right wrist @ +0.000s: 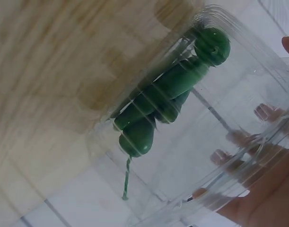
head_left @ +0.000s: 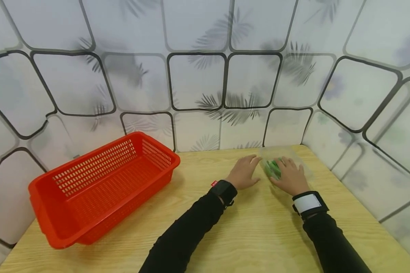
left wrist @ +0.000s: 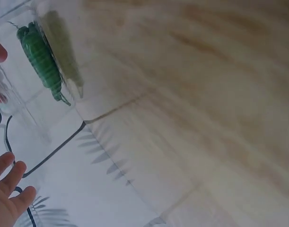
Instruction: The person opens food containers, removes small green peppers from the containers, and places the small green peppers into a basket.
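Note:
A clear plastic box (head_left: 264, 151) stands at the table's back right, holding several long green vegetables (head_left: 273, 168). Their kind is hard to tell; thin stems show on some of them in the right wrist view. My right hand (head_left: 290, 176) rests on top of the box with fingers spread, and the fingers (right wrist: 248, 142) show beside and through the clear plastic. Just left of the box, my left hand (head_left: 244, 172) hovers with parted fingers and nothing in them. In the left wrist view its fingers (left wrist: 12, 175) are apart from the box wall.
A large red plastic basket (head_left: 123, 189) with perforated sides stands on the left part of the wooden table (head_left: 205, 235). Patterned white wall panels (head_left: 198, 83) enclose the table at the back and sides.

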`<state>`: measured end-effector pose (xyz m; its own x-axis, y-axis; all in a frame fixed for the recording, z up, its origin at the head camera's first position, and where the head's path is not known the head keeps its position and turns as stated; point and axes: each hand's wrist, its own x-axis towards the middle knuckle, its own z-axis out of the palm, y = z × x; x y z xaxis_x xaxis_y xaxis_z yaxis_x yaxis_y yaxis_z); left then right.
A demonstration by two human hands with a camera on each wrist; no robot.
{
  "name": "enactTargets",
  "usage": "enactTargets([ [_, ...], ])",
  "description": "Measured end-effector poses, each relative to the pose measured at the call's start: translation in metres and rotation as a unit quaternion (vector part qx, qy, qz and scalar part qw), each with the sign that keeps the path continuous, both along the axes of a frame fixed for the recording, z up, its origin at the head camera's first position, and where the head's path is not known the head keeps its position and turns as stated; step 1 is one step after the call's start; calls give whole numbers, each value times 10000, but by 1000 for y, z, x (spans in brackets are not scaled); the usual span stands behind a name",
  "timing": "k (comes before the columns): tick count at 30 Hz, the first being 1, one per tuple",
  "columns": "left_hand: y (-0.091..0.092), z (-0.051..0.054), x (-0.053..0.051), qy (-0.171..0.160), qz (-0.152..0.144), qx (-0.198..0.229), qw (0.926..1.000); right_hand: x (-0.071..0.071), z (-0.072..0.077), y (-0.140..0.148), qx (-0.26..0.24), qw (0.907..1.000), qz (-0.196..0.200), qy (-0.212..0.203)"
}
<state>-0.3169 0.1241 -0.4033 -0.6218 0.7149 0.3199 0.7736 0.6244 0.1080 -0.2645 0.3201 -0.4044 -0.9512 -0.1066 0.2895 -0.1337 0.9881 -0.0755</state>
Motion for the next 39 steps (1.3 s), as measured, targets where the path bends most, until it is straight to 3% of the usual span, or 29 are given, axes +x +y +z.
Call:
enactTargets([
  [6,-9,2,-2,234,-45,-328,9992,5,-3,0,-150,9982,553,202],
  [14,-26,8,-5,78,-15,-419,9991,8,1,-8,-473,9879,1474,100],
  [20,-41,7,-2,-270,2,-333,9991,11,3,-14,-471,9829,1775,-102],
  [27,-52,4,3,-211,-196,-79,9996,14,3,-17,-453,9774,2065,-38],
  [33,-52,8,2,-275,-100,51,9996,15,10,-4,-673,9831,1685,229],
  [39,-51,9,-4,-978,-2,-26,9952,20,14,7,-854,9913,907,-420],
])
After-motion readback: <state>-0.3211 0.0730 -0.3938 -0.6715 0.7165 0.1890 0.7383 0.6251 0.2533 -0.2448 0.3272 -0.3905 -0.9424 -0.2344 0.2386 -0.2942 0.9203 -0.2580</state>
